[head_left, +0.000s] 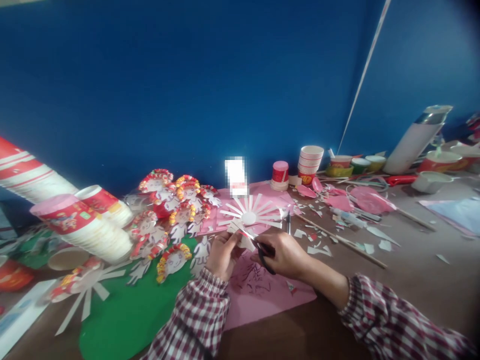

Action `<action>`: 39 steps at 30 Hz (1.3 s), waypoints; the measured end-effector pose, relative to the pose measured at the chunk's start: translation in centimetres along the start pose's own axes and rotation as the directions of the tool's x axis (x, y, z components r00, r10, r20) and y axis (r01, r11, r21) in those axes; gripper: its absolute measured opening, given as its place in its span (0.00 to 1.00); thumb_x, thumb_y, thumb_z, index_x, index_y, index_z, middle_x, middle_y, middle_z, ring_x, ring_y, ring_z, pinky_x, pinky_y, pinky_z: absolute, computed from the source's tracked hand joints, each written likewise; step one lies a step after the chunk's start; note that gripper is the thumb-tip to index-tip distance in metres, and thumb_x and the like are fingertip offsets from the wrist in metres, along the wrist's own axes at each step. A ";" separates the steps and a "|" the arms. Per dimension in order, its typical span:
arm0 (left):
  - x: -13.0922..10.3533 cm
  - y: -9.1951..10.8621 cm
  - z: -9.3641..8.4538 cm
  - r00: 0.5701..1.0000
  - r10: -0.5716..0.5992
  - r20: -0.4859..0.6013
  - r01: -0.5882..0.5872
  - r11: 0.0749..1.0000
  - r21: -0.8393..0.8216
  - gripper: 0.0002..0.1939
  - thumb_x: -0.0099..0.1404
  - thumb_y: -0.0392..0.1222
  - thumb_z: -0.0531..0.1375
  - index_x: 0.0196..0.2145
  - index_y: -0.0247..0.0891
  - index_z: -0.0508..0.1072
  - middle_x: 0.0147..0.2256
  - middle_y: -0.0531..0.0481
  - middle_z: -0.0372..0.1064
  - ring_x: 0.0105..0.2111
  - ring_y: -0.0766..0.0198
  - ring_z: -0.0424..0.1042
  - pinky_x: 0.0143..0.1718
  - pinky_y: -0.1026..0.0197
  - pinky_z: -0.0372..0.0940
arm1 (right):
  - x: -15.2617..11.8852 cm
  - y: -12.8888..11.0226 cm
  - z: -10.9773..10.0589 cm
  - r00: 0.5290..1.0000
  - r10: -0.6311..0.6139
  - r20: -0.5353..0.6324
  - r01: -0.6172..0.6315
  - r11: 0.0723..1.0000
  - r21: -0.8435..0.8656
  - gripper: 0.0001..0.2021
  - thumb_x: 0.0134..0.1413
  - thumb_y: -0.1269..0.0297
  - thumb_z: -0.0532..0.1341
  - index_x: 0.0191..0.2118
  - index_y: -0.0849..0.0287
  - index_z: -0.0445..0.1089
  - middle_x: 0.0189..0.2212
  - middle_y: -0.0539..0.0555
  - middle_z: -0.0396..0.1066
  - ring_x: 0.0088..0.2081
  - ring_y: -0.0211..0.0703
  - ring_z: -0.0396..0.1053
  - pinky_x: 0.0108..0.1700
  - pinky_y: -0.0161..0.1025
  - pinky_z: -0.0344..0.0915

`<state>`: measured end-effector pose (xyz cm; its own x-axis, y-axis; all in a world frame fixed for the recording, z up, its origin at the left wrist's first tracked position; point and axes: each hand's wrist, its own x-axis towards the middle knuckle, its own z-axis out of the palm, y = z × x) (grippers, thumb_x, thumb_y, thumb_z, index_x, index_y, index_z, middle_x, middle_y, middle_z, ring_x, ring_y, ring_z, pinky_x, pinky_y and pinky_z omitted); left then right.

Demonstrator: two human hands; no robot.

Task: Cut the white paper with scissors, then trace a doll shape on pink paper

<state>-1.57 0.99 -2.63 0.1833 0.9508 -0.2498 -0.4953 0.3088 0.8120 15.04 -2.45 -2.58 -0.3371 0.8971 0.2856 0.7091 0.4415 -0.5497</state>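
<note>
My left hand [222, 255] pinches a small piece of whitish paper [246, 243] near the middle of the view. In my right hand [288, 254] is a pair of dark-handled scissors [267, 261], its blades against that paper. Just beyond both hands, a paper cup cut into a fan of white strips [249, 217] lies flat on pink paper [270, 312] marked with dark scribbles. A pen [288, 222] rests beside the fan. To the left are several paper figures with red and yellow curled hair [174, 261], partly over a green sheet [123, 315].
Stacked paper cups [86, 230] lean at the left. More cups [310, 162] stand by the blue wall [187, 80]. Paper scraps [318, 250], a wooden stick [345, 242] and pink cutouts [371, 200] litter the right side. A white flask [418, 140] stands farther back.
</note>
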 end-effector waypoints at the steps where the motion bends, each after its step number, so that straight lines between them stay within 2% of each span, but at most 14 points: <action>1: -0.1 0.0 0.1 1.000 0.004 -0.013 -0.004 1.000 0.001 0.17 0.36 0.41 0.72 0.20 0.32 0.69 0.19 0.52 0.70 0.20 0.69 0.68 0.22 0.68 0.63 | 0.0 0.0 0.0 1.000 0.001 -0.004 -0.002 1.000 -0.010 0.06 0.49 0.63 0.59 0.26 0.59 0.65 0.20 0.48 0.64 0.22 0.34 0.57 0.26 0.31 0.50; 8: -0.2 -0.6 0.4 0.993 0.083 -0.089 -0.082 0.997 0.009 0.16 0.37 0.40 0.72 0.20 0.33 0.68 0.20 0.53 0.70 0.21 0.69 0.69 0.21 0.68 0.63 | -0.1 0.0 0.4 0.999 0.016 -0.036 -0.019 0.998 -0.067 0.04 0.48 0.65 0.59 0.27 0.58 0.66 0.20 0.48 0.66 0.22 0.34 0.59 0.26 0.31 0.49; 19: -0.3 -0.7 0.3 0.995 0.096 -0.027 -0.096 0.995 -0.019 0.15 0.41 0.40 0.71 0.25 0.32 0.72 0.22 0.52 0.72 0.22 0.70 0.70 0.23 0.68 0.65 | -0.1 -0.1 0.4 0.999 0.013 -0.038 -0.015 0.998 -0.067 0.04 0.49 0.66 0.57 0.27 0.59 0.67 0.20 0.49 0.66 0.22 0.34 0.59 0.27 0.31 0.50; 39: -0.1 -1.3 0.0 0.995 0.085 -0.046 -0.089 0.993 -0.082 0.13 0.44 0.39 0.70 0.28 0.32 0.74 0.26 0.51 0.73 0.26 0.69 0.71 0.28 0.68 0.67 | -0.1 -0.3 0.6 0.996 0.026 -0.082 -0.033 0.996 -0.080 0.04 0.48 0.68 0.56 0.24 0.59 0.64 0.18 0.48 0.63 0.21 0.32 0.57 0.25 0.30 0.48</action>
<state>-0.95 0.48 -3.66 0.1015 0.9739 -0.2033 -0.5776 0.2240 0.7849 14.48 -2.65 -2.93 -0.2668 0.9039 0.3342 0.7669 0.4091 -0.4944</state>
